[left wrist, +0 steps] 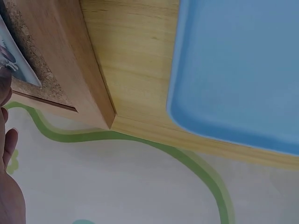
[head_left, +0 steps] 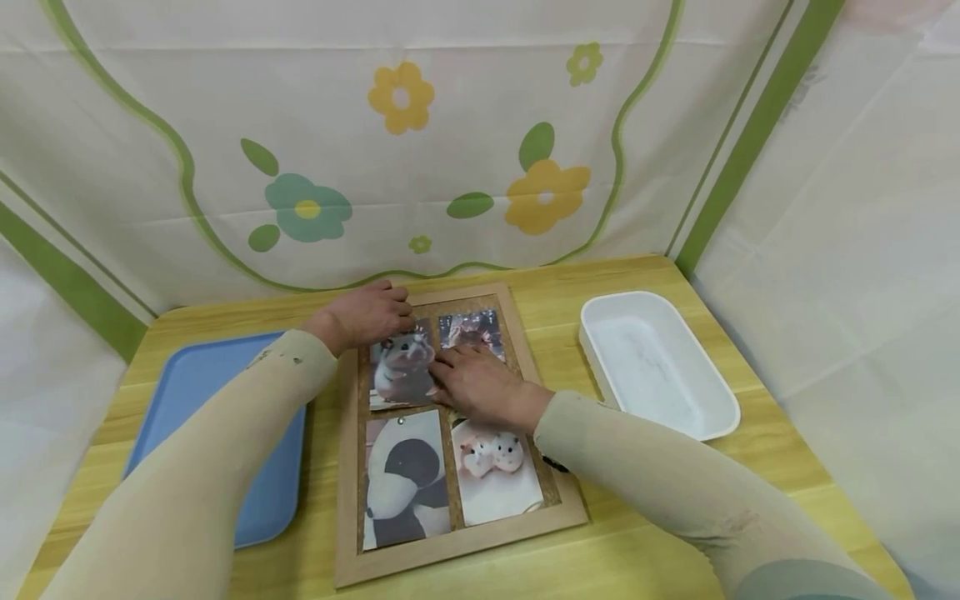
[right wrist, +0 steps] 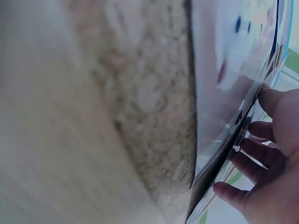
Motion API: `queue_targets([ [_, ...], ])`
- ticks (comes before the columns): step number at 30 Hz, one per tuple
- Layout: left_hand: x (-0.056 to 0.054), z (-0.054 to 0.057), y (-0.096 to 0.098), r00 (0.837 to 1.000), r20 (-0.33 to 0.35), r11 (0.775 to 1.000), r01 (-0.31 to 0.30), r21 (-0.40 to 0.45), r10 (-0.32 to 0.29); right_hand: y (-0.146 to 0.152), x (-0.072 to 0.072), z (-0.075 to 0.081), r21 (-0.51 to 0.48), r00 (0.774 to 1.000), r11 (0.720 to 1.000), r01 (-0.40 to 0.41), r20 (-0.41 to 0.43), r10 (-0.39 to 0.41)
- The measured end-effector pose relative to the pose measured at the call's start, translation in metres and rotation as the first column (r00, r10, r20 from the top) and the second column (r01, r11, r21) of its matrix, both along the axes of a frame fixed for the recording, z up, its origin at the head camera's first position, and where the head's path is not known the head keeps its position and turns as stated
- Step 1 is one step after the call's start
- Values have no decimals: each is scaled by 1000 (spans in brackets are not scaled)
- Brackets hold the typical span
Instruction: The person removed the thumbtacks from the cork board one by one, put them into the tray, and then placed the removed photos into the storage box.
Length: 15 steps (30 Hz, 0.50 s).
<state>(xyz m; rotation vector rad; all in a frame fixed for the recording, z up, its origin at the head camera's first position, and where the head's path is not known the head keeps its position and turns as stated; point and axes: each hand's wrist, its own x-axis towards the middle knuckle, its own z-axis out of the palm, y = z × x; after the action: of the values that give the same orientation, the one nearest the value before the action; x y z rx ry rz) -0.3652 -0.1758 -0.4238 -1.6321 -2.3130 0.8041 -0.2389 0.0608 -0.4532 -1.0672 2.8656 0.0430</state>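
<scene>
A wood-framed cork board (head_left: pixel 461 546) lies on the table with photos on it, two above and two below. My left hand (head_left: pixel 367 312) is at the top of the upper-left hamster photo (head_left: pixel 401 371), its fingertips right at the upper edge. In the left wrist view, part of this hand (left wrist: pixel 9 154) shows against the photo's corner (left wrist: pixel 25 70); whether it pinches anything, I cannot tell. My right hand (head_left: pixel 483 383) rests with extended fingers on the same photo's right side, covering part of the upper-right photo (head_left: pixel 483 325). In the right wrist view, its fingertips (right wrist: pixel 254 165) touch glossy photos.
A blue tray (head_left: pixel 273 492) lies left of the board, partly under my left forearm. On the right stands a white plastic basin (head_left: pixel 656 362). The panda photo (head_left: pixel 405 475) has a small pin at its top. A flowered cloth (head_left: pixel 450 125) hangs behind the table.
</scene>
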Motion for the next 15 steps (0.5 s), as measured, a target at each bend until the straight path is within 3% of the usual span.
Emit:
queue_targets([
  [15, 0, -2, -1, 999, 41, 999, -37, 30, 36, 0, 0, 1, -10, 1000, 1000, -3, -11, 3],
])
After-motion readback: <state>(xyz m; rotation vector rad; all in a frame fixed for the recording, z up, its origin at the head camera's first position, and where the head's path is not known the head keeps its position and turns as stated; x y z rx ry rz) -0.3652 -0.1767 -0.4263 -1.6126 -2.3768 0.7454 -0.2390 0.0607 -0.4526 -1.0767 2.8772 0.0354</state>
